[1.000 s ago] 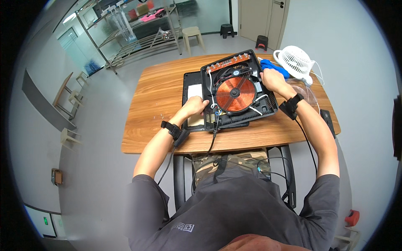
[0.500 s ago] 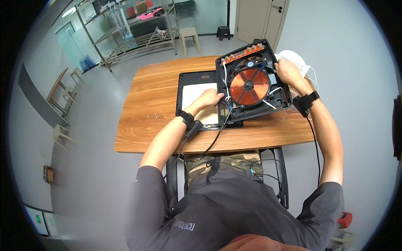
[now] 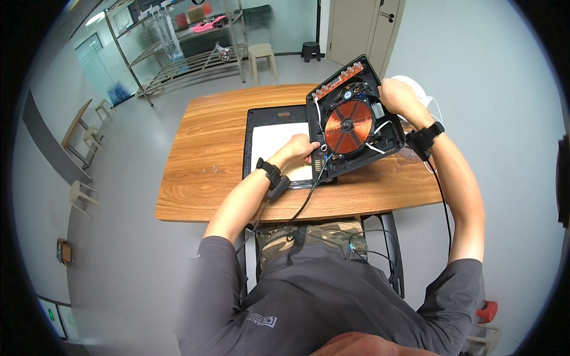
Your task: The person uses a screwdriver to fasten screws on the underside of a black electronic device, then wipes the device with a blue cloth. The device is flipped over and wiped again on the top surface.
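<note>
Ideally, the left hand [image 3: 297,148] and right hand [image 3: 399,98], pinching the unit [image 3: 349,121] by its left and right edges, share its weight and leave the cord [image 3: 312,193] slack.

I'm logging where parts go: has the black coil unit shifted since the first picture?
Yes: judged against the wooden table, the black coil unit has moved to the right, uncovering more of the pale sheet.

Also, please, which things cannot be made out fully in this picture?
All in the head view:
White fan: largely behind the right hand.
Black housing: underside faces away.
Black frame: right part covered by the housing.
Pale bits on the table: too small to identify.
</note>
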Demonstrator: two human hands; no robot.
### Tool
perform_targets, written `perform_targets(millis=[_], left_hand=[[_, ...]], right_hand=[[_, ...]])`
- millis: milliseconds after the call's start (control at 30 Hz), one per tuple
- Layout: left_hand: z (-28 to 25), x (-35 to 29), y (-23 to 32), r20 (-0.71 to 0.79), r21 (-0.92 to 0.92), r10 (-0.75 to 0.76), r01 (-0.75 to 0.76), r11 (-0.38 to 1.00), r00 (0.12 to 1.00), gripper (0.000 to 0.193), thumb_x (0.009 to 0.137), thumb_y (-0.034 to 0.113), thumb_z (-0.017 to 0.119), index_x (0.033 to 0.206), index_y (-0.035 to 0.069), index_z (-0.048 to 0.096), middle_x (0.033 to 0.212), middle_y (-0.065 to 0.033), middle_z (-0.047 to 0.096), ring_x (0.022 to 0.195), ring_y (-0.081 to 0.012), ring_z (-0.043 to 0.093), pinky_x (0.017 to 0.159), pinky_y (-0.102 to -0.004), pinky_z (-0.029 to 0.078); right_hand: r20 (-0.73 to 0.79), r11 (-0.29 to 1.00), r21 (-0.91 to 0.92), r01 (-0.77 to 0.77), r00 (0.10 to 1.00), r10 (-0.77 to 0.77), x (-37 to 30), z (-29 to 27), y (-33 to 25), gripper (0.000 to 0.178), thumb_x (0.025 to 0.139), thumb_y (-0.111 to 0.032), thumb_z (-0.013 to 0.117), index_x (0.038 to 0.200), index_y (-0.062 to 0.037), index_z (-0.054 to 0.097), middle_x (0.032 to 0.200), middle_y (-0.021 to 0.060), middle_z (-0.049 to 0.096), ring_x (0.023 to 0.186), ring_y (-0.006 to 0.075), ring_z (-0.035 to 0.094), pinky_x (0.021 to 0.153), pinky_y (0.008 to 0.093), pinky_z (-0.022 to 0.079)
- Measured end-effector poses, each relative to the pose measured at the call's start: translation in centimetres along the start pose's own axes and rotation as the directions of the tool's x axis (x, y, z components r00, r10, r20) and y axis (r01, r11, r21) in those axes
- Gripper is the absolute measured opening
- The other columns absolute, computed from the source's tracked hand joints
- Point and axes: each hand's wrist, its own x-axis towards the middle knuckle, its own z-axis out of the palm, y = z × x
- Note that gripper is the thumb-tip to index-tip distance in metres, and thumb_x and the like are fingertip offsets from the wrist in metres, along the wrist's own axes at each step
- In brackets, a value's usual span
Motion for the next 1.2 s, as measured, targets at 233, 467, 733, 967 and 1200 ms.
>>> perform_targets(millis=[233,467,733,967,1200], left_hand=[[1.7,0.5,-0.5,0.002,-0.080,-0.035,0.035,0.996,0.999,0.057,0.103,0.039,0.059,0.065,-0.002,0.071,0.059,-0.0085,0.070,0.051,-0.0176,0.067,0.060,-0.0312,0.058],[2.5,0.6,0.3,0.005,-0.054,-0.054,0.054,0.997,0.999,0.056,0.103,0.037,0.059,0.064,-0.001,0.071,0.059,-0.0088,0.070,0.052,-0.0167,0.068,0.059,-0.0314,0.056],[2.0,2.3,0.8,0.084,0.350,-0.042,0.010,0.937,0.996,0.062,0.103,0.047,0.051,0.063,0.006,0.073,0.059,-0.0067,0.070,0.060,-0.0215,0.071,0.070,-0.0356,0.058],[-0.8,1.2,1.7,0.016,0.322,0.088,-0.089,0.943,0.996,0.055,0.099,0.045,0.060,0.062,0.006,0.071,0.060,-0.0079,0.069,0.062,-0.0206,0.069,0.069,-0.0347,0.055],[-5.5,-3.4,9.3,-0.023,-0.301,0.220,-0.216,0.929,0.975,0.032,0.107,0.035,0.053,0.093,0.010,0.068,0.073,0.0056,0.060,0.060,-0.0030,0.043,0.055,-0.0202,0.035]], right_hand=[[0.067,0.999,-0.002,0.039,0.997,-0.038,0.8,-0.7,-0.8,0.033,0.096,-0.019,0.055,0.084,0.0080,0.070,0.085,0.0320,0.069,0.085,0.0485,0.069,0.076,0.0541,0.055],[0.075,1.000,-0.015,0.014,0.997,-0.013,1.2,0.1,-0.6,0.030,0.094,-0.015,0.055,0.087,0.0095,0.070,0.090,0.0319,0.069,0.088,0.0476,0.069,0.077,0.0525,0.056],[0.150,0.998,-0.037,-0.052,0.987,0.057,1.1,-1.3,-1.7,0.020,0.083,-0.005,0.061,0.096,0.0057,0.073,0.099,0.0274,0.072,0.094,0.0436,0.071,0.081,0.0484,0.058],[0.122,0.998,-0.063,-0.013,0.992,0.021,1.1,-1.7,-1.9,0.019,0.082,-0.006,0.063,0.094,0.0033,0.075,0.099,0.0259,0.073,0.092,0.0407,0.073,0.079,0.0463,0.059],[0.156,0.986,-0.155,0.062,0.987,-0.038,1.7,-3.5,-4.1,0.020,0.080,-0.009,0.072,0.097,-0.0009,0.078,0.101,0.0206,0.075,0.094,0.0349,0.075,0.078,0.0412,0.060]])
